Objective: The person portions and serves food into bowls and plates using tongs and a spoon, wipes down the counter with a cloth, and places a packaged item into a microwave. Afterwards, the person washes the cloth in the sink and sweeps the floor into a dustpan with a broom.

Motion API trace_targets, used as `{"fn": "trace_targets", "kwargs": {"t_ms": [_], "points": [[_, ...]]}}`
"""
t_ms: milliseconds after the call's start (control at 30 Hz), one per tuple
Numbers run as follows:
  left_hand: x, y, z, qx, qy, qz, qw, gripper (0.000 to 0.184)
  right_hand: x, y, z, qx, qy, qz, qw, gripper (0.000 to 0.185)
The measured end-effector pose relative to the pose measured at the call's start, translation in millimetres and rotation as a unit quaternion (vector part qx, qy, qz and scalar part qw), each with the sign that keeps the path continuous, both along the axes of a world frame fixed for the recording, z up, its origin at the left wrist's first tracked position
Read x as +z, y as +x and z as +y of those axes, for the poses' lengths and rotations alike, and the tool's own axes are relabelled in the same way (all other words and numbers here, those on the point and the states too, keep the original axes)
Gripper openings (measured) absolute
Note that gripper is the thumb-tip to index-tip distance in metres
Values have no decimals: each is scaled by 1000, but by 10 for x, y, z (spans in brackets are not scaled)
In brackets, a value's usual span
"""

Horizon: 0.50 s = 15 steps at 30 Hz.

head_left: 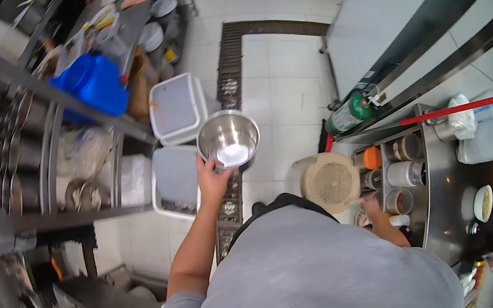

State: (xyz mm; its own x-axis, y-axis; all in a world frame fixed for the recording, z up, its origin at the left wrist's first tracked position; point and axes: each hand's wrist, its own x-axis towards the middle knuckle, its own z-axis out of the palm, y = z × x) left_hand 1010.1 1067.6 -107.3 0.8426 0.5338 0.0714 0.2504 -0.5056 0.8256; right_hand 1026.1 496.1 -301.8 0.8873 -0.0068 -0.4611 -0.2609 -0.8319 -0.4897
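Observation:
My left hand [214, 176] grips the rim of a shiny stainless steel bowl [229, 138], thumb over the edge. The bowl is held out in front of me above the floor, its inside facing up, and I see nothing in it. Low on my right side, my right hand [370, 206] is smeared by motion, so its fingers cannot be made out. It is close to a beige round lid with a perforated top [331, 184] and to a clear container [399, 201] on the lower shelf. Something pale green and white shows beside its fingers, too blurred to name.
Two white bins with grey lids [176, 108] stand left of the bowl, beside a floor drain grate [230, 84]. At right are a steel counter [440, 186], a green gas cylinder [350, 113] and a red pole [475, 104]. Metal shelving [51, 168] lines the left.

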Motion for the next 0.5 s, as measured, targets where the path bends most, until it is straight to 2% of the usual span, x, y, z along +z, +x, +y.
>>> {"fn": "trace_targets", "kwargs": {"t_ms": [33,67,133,233,300,333,367,433,500], "points": [[-70,79,-51,-6,-15,7,1000,40,-296,-42,-320,187,-151,-80,967,18],[-106,164,-98,-29,25,13,999,39,-175,-11,-314,193,-184,-52,962,21],[-263,360,-154,-55,6,25,998,40,160,-73,-184,208,-241,12,948,27],[-476,865,-19,-77,-85,93,989,41,265,82,117,-18,-184,147,972,27],[-494,1303,167,-85,-74,111,987,41,117,312,314,119,-246,117,955,28],[-347,1563,214,-87,-70,119,987,41,58,481,373,188,-278,101,937,28],[-161,1817,277,-76,-95,132,984,41,4,698,456,140,-230,104,957,29],[-269,2294,528,-67,-7,107,992,41,50,1214,806,45,-133,107,984,31],[-281,2609,823,-51,39,89,994,41,-21,1977,1076,116,-183,119,969,28]]}}
